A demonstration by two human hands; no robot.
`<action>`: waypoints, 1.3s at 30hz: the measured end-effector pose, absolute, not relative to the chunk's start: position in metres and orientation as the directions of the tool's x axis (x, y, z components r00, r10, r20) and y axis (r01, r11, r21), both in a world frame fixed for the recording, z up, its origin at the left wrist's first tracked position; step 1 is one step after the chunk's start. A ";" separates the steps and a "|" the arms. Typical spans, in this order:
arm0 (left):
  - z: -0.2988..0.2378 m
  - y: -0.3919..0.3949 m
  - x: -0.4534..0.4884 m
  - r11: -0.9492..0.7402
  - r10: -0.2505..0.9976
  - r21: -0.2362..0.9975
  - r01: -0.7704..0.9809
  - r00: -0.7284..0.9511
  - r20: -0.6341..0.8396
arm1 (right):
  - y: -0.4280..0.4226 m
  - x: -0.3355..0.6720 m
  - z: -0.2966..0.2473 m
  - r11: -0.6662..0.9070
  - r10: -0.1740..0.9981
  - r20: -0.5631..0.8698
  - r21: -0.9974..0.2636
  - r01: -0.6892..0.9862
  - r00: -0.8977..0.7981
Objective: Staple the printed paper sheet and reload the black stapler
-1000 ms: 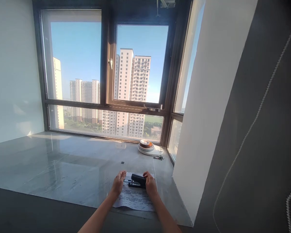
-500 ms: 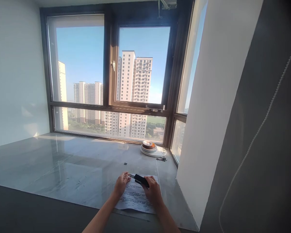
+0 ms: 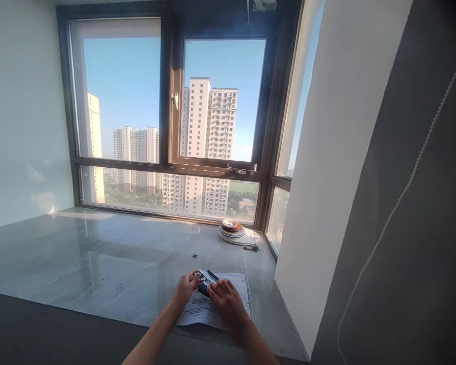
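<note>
A black stapler (image 3: 203, 289) is held up over the printed paper, its top swung apart from the base and the pale metal track showing between. Wrapped round its rear part, my right hand (image 3: 228, 302) is closed on it. My left hand (image 3: 186, 289) is closed at the stapler's front end, fingertips pinched at the metal track; whether a small staple is also between them cannot be made out. Beneath both hands lies the printed sheet of paper (image 3: 198, 313), partly covered by them.
Two small black strips (image 3: 195, 256) lie beyond the hands on the grey sill (image 3: 137, 243). Thin bits (image 3: 119, 287) are scattered to the left. A stack of plates (image 3: 232, 233) stands by the window, with keys (image 3: 252, 248) in front. A white wall (image 3: 319, 203) bounds the right.
The stapler has turned, and its top and base now show spread apart. My right hand has moved left, closer to my left hand. Both hands stay over the paper.
</note>
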State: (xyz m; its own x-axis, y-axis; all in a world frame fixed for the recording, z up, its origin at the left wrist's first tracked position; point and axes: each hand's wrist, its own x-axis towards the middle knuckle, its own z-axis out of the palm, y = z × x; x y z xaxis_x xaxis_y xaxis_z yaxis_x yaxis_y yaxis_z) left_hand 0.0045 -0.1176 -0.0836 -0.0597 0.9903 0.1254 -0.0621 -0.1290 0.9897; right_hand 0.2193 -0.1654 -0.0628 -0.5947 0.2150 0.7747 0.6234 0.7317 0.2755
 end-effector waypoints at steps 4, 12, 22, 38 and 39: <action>-0.085 -0.117 0.004 -0.158 0.987 0.977 -0.143 -0.030 0.156 | -0.165 0.218 -0.062 0.731 0.159 0.795 0.304 0.611 -0.585; -0.078 -0.124 0.006 -0.162 0.983 0.984 -0.068 -0.101 0.155 | -0.170 0.223 -0.055 0.743 0.298 0.867 0.052 0.668 -0.399; -0.069 -0.134 0.007 -0.246 0.969 0.965 -0.094 -0.007 0.246 | -0.164 0.246 -0.050 0.445 0.852 0.523 -0.694 0.566 -0.029; -0.060 -0.153 0.018 -0.316 0.902 0.949 -0.016 0.304 0.306 | -0.174 0.236 -0.046 0.863 0.408 0.768 -0.148 0.482 -0.494; -0.058 -0.155 0.018 -0.314 0.897 0.949 -0.015 0.323 0.302 | -0.174 0.235 -0.047 0.868 0.398 0.773 -0.142 0.476 -0.495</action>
